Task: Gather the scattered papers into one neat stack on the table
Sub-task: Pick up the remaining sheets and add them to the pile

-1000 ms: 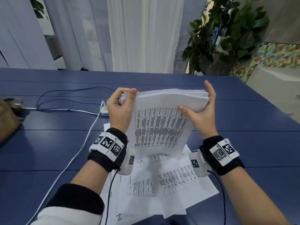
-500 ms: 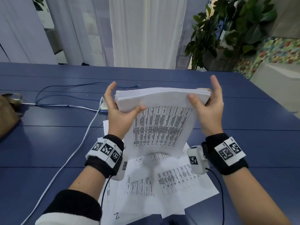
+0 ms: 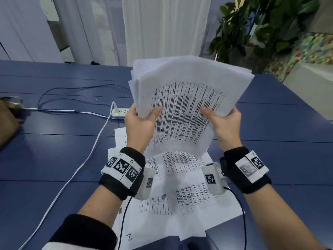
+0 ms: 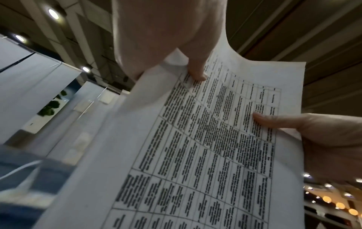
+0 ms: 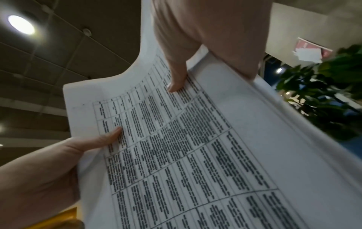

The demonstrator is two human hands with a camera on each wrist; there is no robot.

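A thick bundle of white printed papers (image 3: 187, 105) stands nearly upright above the blue table (image 3: 54, 156), its printed table facing me and its sheets fanned unevenly at the top. My left hand (image 3: 142, 121) grips its left edge, thumb on the front sheet. My right hand (image 3: 223, 123) grips its right edge the same way. Both wrist views show the front sheet (image 4: 205, 147) (image 5: 186, 147) with a thumb pressed on it; the other fingers are hidden behind. Several loose printed sheets (image 3: 180, 195) lie scattered on the table below.
A white power strip (image 3: 119, 112) and its white cable (image 3: 75, 170) run across the table's left half, with a thin dark cable (image 3: 72, 91) behind. A brown bag (image 3: 7, 121) sits at the far left. A potted plant (image 3: 261, 29) stands beyond the far right corner.
The bundle has been tipped up from lying nearly level to standing nearly upright. Both hands have slid from its upper corners down to its lower side edges.
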